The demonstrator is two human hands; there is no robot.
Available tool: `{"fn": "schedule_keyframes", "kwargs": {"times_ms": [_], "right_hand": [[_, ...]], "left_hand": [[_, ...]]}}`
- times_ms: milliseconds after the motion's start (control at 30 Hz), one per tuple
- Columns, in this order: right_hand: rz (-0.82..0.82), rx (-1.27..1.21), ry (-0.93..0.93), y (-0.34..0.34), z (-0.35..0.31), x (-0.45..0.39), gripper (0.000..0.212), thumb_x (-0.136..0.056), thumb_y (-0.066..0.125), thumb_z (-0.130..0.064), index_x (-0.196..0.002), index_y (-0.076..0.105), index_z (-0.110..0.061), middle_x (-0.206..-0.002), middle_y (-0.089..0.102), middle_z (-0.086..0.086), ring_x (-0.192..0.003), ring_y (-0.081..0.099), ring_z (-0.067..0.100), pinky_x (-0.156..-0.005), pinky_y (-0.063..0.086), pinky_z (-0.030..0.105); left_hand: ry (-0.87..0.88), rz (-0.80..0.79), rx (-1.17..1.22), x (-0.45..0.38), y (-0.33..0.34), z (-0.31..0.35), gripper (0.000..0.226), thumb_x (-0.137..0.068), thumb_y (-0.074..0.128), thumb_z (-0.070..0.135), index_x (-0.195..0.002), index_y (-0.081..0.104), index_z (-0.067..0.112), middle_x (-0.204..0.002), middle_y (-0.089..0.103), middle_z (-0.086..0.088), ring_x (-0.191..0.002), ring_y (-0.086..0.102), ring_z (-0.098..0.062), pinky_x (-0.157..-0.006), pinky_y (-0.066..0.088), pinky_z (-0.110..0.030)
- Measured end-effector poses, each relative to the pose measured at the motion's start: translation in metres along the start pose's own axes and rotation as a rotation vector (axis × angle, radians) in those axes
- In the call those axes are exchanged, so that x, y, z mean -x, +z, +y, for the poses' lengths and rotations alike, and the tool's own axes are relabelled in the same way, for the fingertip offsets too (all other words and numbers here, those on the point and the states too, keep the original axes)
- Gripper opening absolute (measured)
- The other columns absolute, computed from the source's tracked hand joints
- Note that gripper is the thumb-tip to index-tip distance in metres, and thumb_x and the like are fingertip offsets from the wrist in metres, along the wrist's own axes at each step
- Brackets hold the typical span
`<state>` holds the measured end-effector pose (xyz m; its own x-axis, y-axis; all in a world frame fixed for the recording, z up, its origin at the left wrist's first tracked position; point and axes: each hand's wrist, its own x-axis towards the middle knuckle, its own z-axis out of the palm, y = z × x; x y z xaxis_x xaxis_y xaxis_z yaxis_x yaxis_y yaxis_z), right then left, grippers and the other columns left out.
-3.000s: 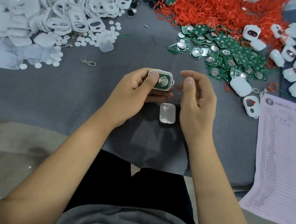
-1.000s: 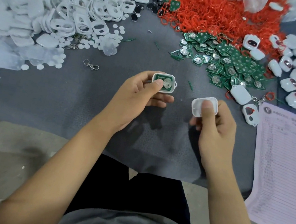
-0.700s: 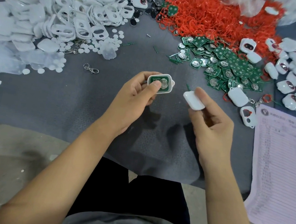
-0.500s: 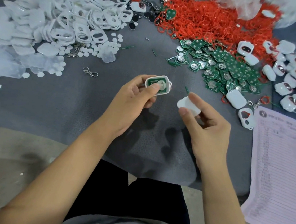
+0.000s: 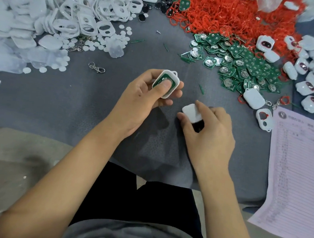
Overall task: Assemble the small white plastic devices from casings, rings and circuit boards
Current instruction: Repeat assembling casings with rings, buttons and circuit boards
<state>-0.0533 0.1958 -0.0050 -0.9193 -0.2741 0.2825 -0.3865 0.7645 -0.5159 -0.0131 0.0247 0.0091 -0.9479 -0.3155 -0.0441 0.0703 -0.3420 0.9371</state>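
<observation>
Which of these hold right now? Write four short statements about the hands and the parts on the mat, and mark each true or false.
1. The left hand holds a casing with a green board inside. True.
2. The right hand is empty. False: it pinches a white cover.
3. The red rings are piled at the far right. True.
4. The keyring clip hangs from the held casing. False: it lies alone on the mat.

printed sheet (image 5: 300,171) – right edge | grey cloth (image 5: 58,99) – under everything
</observation>
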Motion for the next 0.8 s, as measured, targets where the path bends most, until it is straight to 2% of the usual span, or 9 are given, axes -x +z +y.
{"fn": "schedule_keyframes", "kwargs": {"times_ms": [133,233,333,433,533,600,667,733,800], "right_hand": [[-0.062,-0.034,0.062,-0.006,0.001,-0.002,0.047,-0.086,0.076,-0.052,-0.129,0.072,-0.031,-0.104,0.053,-0.001,-0.107,0.056,0.025,-0.072,0.045,0.036],[-0.138,-0.084,0.020,-0.014,0.003,-0.002,0.045,-0.088,0.078,-0.042,-0.129,0.072,-0.025,-0.102,0.058,0.001,-0.101,0.056,0.019,-0.081,0.048,0.037],[-0.184,-0.138,-0.062,-0.026,0.008,-0.004,0.031,-0.084,0.083,-0.027,-0.114,0.077,-0.018,-0.094,0.061,0.001,-0.081,0.050,0.006,-0.076,0.040,0.021],[-0.158,-0.118,-0.101,-0.029,0.008,-0.007,0.014,-0.085,0.079,-0.020,-0.099,0.079,-0.018,-0.084,0.065,0.000,-0.075,0.052,0.008,-0.072,0.038,0.014],[-0.094,-0.173,-0.089,-0.027,0.003,-0.012,0.012,-0.090,0.071,-0.011,-0.097,0.080,-0.015,-0.084,0.070,0.000,-0.078,0.061,0.015,-0.076,0.044,0.021],[-0.156,-0.133,-0.092,-0.023,0.000,-0.016,0.014,-0.092,0.071,-0.020,-0.103,0.079,-0.015,-0.086,0.066,0.000,-0.083,0.061,0.017,-0.075,0.038,0.021],[-0.228,-0.098,-0.087,-0.022,-0.001,-0.016,0.025,-0.090,0.073,-0.038,-0.103,0.075,-0.017,-0.089,0.060,-0.001,-0.082,0.054,0.012,-0.072,0.035,0.022],[-0.264,-0.084,-0.091,-0.025,-0.004,-0.012,0.035,-0.081,0.079,-0.050,-0.101,0.074,-0.022,-0.090,0.056,-0.003,-0.079,0.049,0.007,-0.070,0.038,0.026],[-0.264,-0.062,-0.094,-0.027,-0.007,-0.008,0.036,-0.076,0.083,-0.048,-0.101,0.076,-0.024,-0.091,0.057,-0.005,-0.080,0.051,0.010,-0.070,0.046,0.035]], "left_hand": [[0.013,-0.039,0.031,0.000,0.000,0.001,0.011,-0.105,0.049,0.012,-0.115,0.052,0.016,-0.118,0.076,-0.014,-0.110,0.073,-0.030,-0.080,0.056,-0.028],[0.007,-0.064,0.036,0.000,0.000,0.001,0.010,-0.107,0.045,0.009,-0.116,0.045,0.015,-0.117,0.076,-0.015,-0.104,0.075,-0.032,-0.075,0.057,-0.028],[-0.023,-0.057,0.039,-0.001,0.000,0.001,0.010,-0.108,0.041,0.006,-0.116,0.039,0.012,-0.118,0.077,-0.013,-0.097,0.077,-0.033,-0.070,0.058,-0.028],[-0.052,-0.039,0.085,-0.002,0.000,0.001,0.010,-0.109,0.038,0.004,-0.115,0.038,0.012,-0.120,0.076,-0.013,-0.100,0.076,-0.036,-0.073,0.060,-0.030],[-0.054,-0.018,0.119,-0.003,0.000,0.000,0.016,-0.110,0.038,0.003,-0.124,0.042,0.007,-0.118,0.076,-0.014,-0.103,0.076,-0.035,-0.081,0.060,-0.030],[-0.054,0.006,0.140,-0.003,0.000,0.000,0.020,-0.110,0.036,0.002,-0.129,0.044,0.005,-0.118,0.075,-0.016,-0.104,0.075,-0.035,-0.083,0.059,-0.031],[-0.046,0.037,0.149,-0.003,0.001,0.000,0.022,-0.111,0.034,0.001,-0.128,0.046,0.004,-0.117,0.074,-0.016,-0.105,0.075,-0.034,-0.085,0.059,-0.032],[-0.034,0.072,0.138,-0.003,0.002,0.000,0.022,-0.110,0.034,0.001,-0.126,0.050,0.003,-0.118,0.074,-0.016,-0.107,0.075,-0.033,-0.087,0.059,-0.032],[-0.032,0.084,0.128,-0.003,0.002,-0.001,0.022,-0.111,0.034,0.001,-0.125,0.051,0.002,-0.120,0.073,-0.017,-0.108,0.074,-0.033,-0.089,0.060,-0.032]]}}
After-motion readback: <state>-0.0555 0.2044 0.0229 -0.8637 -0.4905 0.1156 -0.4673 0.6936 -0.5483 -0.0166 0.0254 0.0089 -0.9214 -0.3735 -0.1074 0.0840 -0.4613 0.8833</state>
